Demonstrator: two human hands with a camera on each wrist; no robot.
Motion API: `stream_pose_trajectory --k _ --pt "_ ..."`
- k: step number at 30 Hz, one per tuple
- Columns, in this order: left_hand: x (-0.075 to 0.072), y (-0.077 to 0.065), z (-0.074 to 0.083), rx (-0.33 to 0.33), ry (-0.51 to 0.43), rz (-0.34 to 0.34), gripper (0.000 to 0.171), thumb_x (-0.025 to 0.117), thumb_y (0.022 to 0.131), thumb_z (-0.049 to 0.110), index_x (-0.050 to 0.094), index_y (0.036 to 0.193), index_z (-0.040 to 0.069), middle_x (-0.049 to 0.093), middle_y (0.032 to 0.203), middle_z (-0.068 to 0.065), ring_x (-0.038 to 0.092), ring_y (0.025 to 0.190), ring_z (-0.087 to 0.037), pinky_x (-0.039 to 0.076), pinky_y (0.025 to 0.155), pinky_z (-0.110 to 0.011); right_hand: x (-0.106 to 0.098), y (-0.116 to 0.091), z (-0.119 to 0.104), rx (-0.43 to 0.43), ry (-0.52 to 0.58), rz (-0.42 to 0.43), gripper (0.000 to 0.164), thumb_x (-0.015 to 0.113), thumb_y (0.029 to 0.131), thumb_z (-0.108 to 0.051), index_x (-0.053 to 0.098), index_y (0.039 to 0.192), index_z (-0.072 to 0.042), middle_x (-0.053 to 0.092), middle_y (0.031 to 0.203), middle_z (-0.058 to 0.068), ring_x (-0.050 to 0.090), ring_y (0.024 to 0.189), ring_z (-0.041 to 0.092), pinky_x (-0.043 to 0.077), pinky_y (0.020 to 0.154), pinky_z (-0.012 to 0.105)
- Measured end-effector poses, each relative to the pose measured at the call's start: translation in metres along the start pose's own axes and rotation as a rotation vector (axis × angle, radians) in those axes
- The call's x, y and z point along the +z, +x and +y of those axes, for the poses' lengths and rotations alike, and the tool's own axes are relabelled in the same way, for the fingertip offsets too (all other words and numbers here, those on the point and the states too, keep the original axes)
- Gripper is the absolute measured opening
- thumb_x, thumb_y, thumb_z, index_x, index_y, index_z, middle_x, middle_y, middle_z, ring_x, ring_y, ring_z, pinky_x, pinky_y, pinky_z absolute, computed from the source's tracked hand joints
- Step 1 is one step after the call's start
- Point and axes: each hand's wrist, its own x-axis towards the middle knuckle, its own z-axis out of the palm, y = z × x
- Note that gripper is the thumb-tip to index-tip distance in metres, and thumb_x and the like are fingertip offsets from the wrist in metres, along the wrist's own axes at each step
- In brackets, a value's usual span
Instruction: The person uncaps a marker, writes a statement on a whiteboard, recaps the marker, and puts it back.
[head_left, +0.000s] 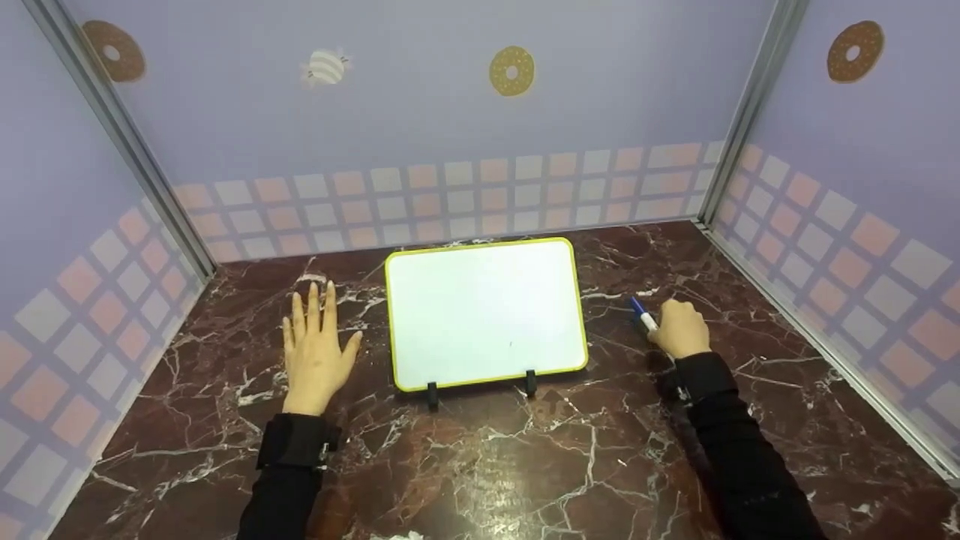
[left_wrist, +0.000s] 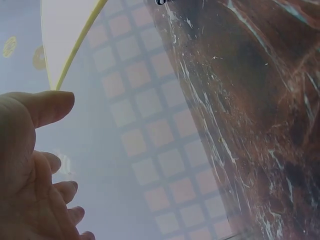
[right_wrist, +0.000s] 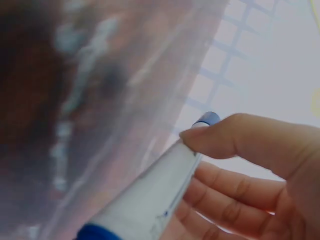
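A small whiteboard with a yellow frame stands tilted back in the middle of the table, and a small dark mark shows low on its surface. To its left my left hand is spread with fingers straight, holding nothing; the left wrist view shows its thumb apart from the other fingers. On the right side, my right hand grips a white marker with a blue cap. Its thumb presses along the barrel while the fingers curl behind. The marker's blue end points toward the back left in the head view.
Two black stand feet hold the board's lower edge. The dark red marbled table is enclosed by lilac walls with pink and white squares. Metal posts stand at the back corners.
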Motion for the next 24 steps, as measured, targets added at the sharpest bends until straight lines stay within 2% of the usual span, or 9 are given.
stream_pose_trajectory --k 6,9,13,19,24 --pt "0.000 0.001 0.000 -0.023 0.007 -0.046 0.078 0.048 0.103 0.035 0.001 0.160 0.010 -0.009 0.166 -0.018 -0.013 0.152 -0.041 -0.011 0.124 -0.057 -0.012 -0.004 -0.015 -0.044 0.030 0.060 0.015 0.074 0.078 -0.005 0.070 0.084 0.008 0.069 0.081 0.028 0.066 0.069 0.044 0.054 0.059 0.054" --pt "0.000 0.001 0.003 -0.016 0.007 -0.019 0.076 0.047 0.104 0.035 0.002 0.160 0.010 -0.008 0.166 -0.018 -0.013 0.152 -0.041 -0.011 0.124 -0.056 -0.016 -0.007 -0.023 -0.068 0.036 0.109 0.016 0.073 0.078 -0.004 0.070 0.088 0.008 0.069 0.083 0.028 0.066 0.072 0.046 0.054 0.061 0.057" --pt "-0.001 0.000 0.012 0.019 0.021 0.058 0.075 0.047 0.104 0.035 0.004 0.160 0.012 -0.003 0.167 -0.018 -0.009 0.153 -0.040 -0.009 0.125 -0.056 -0.021 -0.011 -0.038 -0.105 0.054 0.162 0.018 0.072 0.080 -0.004 0.070 0.093 0.008 0.070 0.083 0.026 0.067 0.072 0.043 0.054 0.060 0.054" --pt "0.000 -0.004 0.039 0.105 0.059 0.173 0.074 0.052 0.102 0.033 0.012 0.160 0.012 0.000 0.167 -0.013 -0.002 0.154 -0.038 -0.002 0.126 -0.055 -0.022 -0.021 -0.068 -0.221 0.075 0.261 0.019 0.073 0.079 -0.001 0.071 0.097 0.006 0.073 0.088 0.023 0.069 0.074 0.041 0.057 0.063 0.054" --pt "0.011 -0.012 0.075 0.236 0.141 0.177 0.075 0.056 0.099 0.036 0.019 0.158 0.008 0.006 0.167 -0.012 0.005 0.153 -0.036 0.005 0.126 -0.053 -0.014 -0.038 -0.100 -0.351 0.081 0.335 0.018 0.076 0.078 -0.001 0.073 0.095 0.001 0.073 0.087 0.017 0.070 0.073 0.035 0.058 0.062 0.051"
